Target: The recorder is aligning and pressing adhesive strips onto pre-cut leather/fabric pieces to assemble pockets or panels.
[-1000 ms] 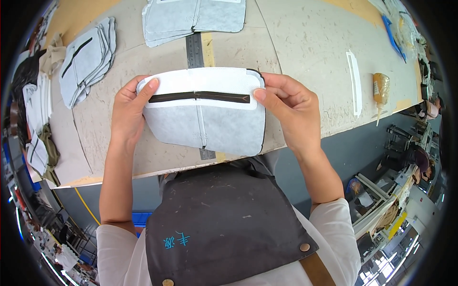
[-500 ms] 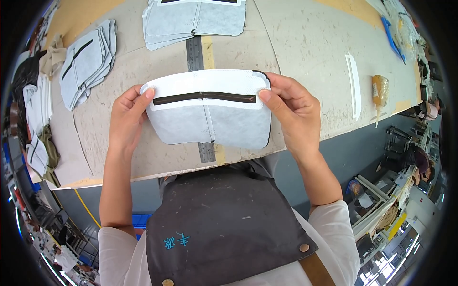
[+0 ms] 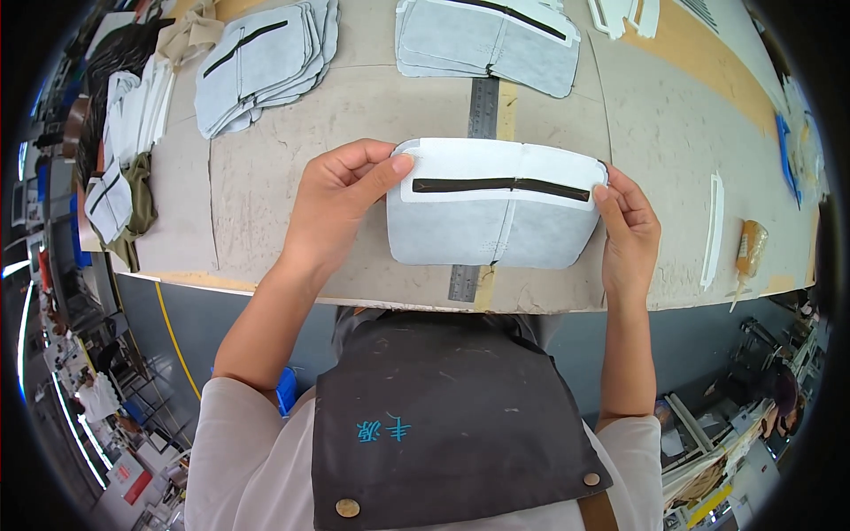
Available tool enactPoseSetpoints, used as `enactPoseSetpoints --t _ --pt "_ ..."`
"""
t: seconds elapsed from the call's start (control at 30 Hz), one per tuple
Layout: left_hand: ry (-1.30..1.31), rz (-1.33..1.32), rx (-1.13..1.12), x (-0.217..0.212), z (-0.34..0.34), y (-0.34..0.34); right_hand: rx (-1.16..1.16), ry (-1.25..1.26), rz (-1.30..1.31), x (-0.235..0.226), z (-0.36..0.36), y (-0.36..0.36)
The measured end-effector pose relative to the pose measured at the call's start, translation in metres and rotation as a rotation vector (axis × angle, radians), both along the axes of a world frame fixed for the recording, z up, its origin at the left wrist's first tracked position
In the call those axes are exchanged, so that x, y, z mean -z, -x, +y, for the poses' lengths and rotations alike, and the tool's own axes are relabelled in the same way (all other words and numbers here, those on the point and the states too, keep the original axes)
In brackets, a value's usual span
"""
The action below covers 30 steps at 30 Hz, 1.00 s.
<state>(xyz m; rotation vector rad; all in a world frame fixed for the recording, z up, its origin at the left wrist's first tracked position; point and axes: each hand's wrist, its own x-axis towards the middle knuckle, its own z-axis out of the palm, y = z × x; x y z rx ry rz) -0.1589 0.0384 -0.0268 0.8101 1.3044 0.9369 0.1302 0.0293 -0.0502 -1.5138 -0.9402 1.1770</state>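
Observation:
A pale grey-blue panel (image 3: 452, 232) with rounded corners spans the space between my hands, over the table's near side. Across its upper half runs a white backing strip (image 3: 469, 157) framing a long dark slot. A vertical seam divides the panel at the middle. My left hand (image 3: 336, 199) pinches its upper left corner, thumb on top. At the upper right edge my right hand (image 3: 633, 234) grips it the same way, fingers behind. A metal ruler (image 3: 483, 108) and a yellow strip (image 3: 506, 119) pass beneath the panel; their middle is hidden.
Two stacks of similar panels lie beyond: one at far left (image 3: 252, 75), one at far centre (image 3: 456, 44). A white frame-shaped strip (image 3: 714, 234) and an amber glue bottle (image 3: 751, 250) lie at right. Folded cloths (image 3: 142, 115) crowd the left edge. My dark apron touches the near side.
The whole view has swung, so table and stacks appear farther right. Both hands keep hold of the panel, which looks flatter and tilts slightly down to the right.

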Motion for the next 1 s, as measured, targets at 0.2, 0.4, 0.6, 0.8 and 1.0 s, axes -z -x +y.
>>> enactPoseSetpoints --t 0.2,0.4,0.6,0.8,1.0 --pt "-0.007 -0.006 -0.001 0.0 0.004 -0.001 0.005 0.031 -0.01 0.003 0.005 0.003" --pt "0.033 0.026 0.027 0.009 0.016 0.005 -0.111 -0.025 -0.204 0.012 0.024 0.01" --pt "-0.228 0.149 -0.115 0.01 0.059 0.027 -0.062 -0.078 0.181 0.01 0.119 0.012" --pt "-0.788 1.174 -0.21 0.035 0.095 0.094 -0.014 -0.363 -0.497 0.022 0.188 0.013" --pt "-0.876 1.208 0.008 0.05 0.105 0.121 -0.55 -0.656 -1.012 0.048 0.16 0.044"
